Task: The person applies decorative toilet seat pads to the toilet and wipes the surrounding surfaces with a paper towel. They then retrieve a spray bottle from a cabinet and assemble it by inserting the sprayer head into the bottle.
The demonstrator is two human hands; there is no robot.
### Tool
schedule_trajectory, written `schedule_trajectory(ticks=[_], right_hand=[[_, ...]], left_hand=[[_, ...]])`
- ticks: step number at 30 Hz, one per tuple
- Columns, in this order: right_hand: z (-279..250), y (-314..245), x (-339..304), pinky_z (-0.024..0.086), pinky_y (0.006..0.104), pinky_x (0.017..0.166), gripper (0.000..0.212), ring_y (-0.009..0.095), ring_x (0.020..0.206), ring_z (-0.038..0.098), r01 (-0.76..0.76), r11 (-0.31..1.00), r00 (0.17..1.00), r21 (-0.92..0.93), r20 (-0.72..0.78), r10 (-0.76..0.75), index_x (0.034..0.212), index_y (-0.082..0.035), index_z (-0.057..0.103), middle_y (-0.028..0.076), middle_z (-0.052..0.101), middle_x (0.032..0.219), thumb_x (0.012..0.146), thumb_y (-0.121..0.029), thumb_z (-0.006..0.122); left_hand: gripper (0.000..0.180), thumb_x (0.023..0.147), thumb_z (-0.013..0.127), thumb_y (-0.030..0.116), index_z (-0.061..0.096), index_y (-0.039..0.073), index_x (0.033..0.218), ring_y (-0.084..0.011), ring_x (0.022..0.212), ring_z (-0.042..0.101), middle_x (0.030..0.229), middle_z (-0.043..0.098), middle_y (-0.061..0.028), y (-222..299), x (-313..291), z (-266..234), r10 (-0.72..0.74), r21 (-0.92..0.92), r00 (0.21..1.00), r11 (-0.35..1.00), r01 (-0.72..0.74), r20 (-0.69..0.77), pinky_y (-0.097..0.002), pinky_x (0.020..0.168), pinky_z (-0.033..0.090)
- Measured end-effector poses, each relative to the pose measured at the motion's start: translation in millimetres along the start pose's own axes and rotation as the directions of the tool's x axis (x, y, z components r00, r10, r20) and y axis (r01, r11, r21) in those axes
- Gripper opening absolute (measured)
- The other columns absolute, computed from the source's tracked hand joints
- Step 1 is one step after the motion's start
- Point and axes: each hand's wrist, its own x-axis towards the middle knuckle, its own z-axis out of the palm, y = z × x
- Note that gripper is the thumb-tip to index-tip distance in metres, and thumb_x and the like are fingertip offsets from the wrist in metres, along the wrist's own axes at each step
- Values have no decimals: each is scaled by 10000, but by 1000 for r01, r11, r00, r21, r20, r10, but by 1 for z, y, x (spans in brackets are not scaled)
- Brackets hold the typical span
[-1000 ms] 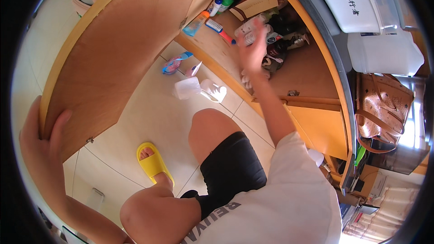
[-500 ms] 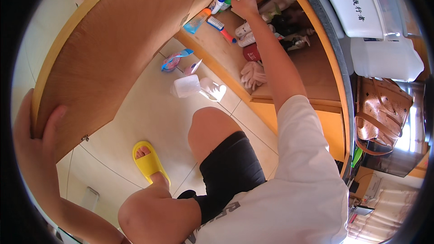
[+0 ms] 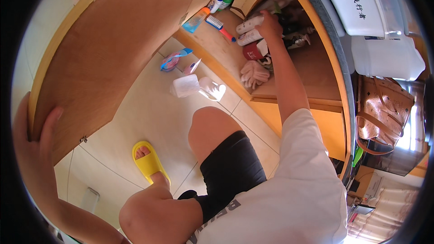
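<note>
My left hand (image 3: 40, 124) is wrapped round the edge of the open wooden cabinet door (image 3: 104, 58), thumb on its inner face. Inside the cabinet, the fingers of my right hand (image 3: 270, 28) close round the end of a white bottle (image 3: 249, 24). Another white bottle (image 3: 248, 37) lies right beside it, touching or nearly so. Just below are a dark red container (image 3: 253, 51) and pinkish gloves (image 3: 254, 74). Further in, a cream cardboard box (image 3: 244, 1) leans open. A red-and-blue brush (image 3: 219, 27) lies on the cabinet floor, near an orange-and-blue pouch (image 3: 197, 20).
On the tiled floor stand a blue-and-pink package (image 3: 174, 60), a white package (image 3: 186, 86) and a clear plastic container (image 3: 211, 89). A white plastic jug (image 3: 384, 58) and a brown handbag (image 3: 384, 108) rest on the dark countertop. My yellow slipper (image 3: 148, 161) is near the door's lower corner.
My right hand has let go of the cardboard box and come down and to the right, onto the white bottles. The left hand stays on the door, which has hardly moved.
</note>
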Motion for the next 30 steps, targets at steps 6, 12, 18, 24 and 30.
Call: schedule_trajectory(ticks=[6, 12, 18, 24, 30], right_hand=[[-27, -19, -46, 492, 401, 826, 434, 253, 961, 641, 263, 962, 939, 69, -248, -239, 1096, -185, 632, 56, 653, 1036, 698, -273, 780], [-75, -41, -136, 523, 382, 731, 404, 257, 815, 664, 418, 890, 874, 182, -349, -339, 1024, -158, 660, 65, 675, 912, 671, -295, 798], [-53, -40, -171, 541, 371, 677, 451, 273, 813, 669, 415, 860, 909, 298, -185, -374, 1047, -136, 644, 82, 667, 920, 646, -244, 821], [-44, -33, -178, 542, 371, 678, 460, 282, 803, 669, 422, 864, 906, 273, -159, -393, 1063, -147, 639, 84, 654, 966, 643, -205, 816], [-32, -32, -182, 528, 389, 689, 433, 283, 810, 648, 298, 903, 954, 309, -74, -289, 1060, -165, 653, 85, 623, 912, 660, -225, 807]], left_hand=[[501, 841, 716, 322, 576, 58, 1243, -200, 1015, 625, 1122, 642, -76, 10, 2, -1, -199, -165, 976, 964, 211, 84, -291, 924, 458], [471, 844, 717, 286, 589, 21, 1212, -207, 955, 627, 1048, 652, -94, 15, 6, -6, -210, -258, 970, 937, 236, 126, -289, 886, 459], [427, 857, 703, 277, 600, 19, 1182, -218, 923, 630, 991, 658, -101, 16, 8, -6, -215, -271, 969, 932, 240, 119, -291, 867, 463], [419, 864, 695, 282, 601, 25, 1181, -222, 915, 626, 981, 651, -105, 17, 9, -8, -199, -272, 972, 936, 226, 122, -298, 861, 461], [439, 873, 682, 304, 591, 32, 1206, -217, 938, 620, 1013, 645, -99, 10, 9, -7, -173, -208, 981, 960, 187, 85, -299, 872, 458]])
